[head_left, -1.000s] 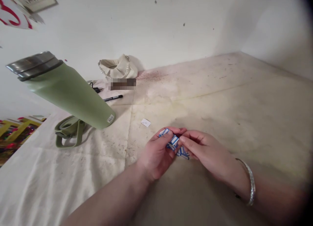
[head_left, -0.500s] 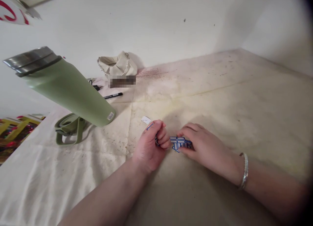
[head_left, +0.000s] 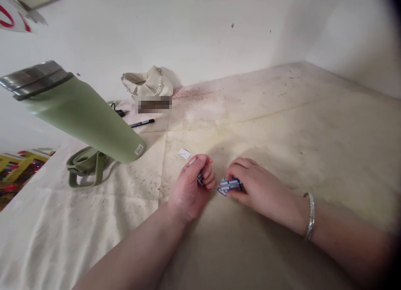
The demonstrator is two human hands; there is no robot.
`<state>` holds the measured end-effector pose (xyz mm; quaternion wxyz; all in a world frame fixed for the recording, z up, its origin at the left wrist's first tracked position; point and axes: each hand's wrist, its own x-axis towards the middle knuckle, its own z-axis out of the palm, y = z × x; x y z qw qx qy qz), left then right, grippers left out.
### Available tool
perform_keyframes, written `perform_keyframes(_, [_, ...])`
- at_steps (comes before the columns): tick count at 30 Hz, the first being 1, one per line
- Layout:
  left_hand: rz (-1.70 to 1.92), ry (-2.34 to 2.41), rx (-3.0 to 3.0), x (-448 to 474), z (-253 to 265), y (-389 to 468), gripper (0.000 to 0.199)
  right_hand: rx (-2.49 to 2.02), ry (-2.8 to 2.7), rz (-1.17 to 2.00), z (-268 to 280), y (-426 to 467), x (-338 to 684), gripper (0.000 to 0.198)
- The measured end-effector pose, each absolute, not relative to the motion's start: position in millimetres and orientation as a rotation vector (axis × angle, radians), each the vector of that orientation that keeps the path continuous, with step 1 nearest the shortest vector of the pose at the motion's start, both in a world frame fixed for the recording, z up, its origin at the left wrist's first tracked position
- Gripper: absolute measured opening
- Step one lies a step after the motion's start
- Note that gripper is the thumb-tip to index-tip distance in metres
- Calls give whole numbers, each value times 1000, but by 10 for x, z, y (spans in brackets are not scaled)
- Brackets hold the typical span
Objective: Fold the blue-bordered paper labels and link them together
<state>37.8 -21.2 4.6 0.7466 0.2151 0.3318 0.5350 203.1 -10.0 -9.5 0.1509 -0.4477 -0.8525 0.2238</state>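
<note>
My left hand (head_left: pixel 191 189) is curled closed around small white pieces with blue edges (head_left: pixel 199 179), which peek out between thumb and fingers. A little to its right, my right hand (head_left: pixel 250 181) pinches a loose bunch of similar blue-edged white slips (head_left: pixel 230 184) between thumb and fingers, low over the cloth. What kind of slips they are I cannot make out. The two hands are apart by a narrow gap. Beyond my left hand, a small white paper slip (head_left: pixel 184 153) with faint writing lies on the cloth.
A tall green tumbler (head_left: pixel 90 118) stands at the left, beside its green handled lid (head_left: pixel 86 166). Farther back are a black pen (head_left: pixel 142 123) and a cream handbag (head_left: pixel 147 83) with a beaded strap. A stained, creased tablecloth (head_left: pixel 266 127) reaches the wall.
The bunch of slips has drawn together in my right hand and tilted. A slightly wider gap shows between my hands. The whole view has shifted a little.
</note>
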Motion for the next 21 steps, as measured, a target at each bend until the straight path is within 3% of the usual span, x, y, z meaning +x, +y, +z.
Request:
perform_keyframes(3, [1165,728,484,372,38,-212,19,-1255,-2448,677,-94,-94,2022,7])
perform_keyframes(6, [1160,724,486,368,32,-211,18,-1253,-2449,676,-89,-96,2022,6])
perform_keyframes(10, [1157,714,484,373,30,-210,19,-1238,-2458,674,-62,-102,2056,20])
perform_keyframes(21, [1142,706,516,361,18,-203,18,-1233,-2499,775,26,-88,2076,12])
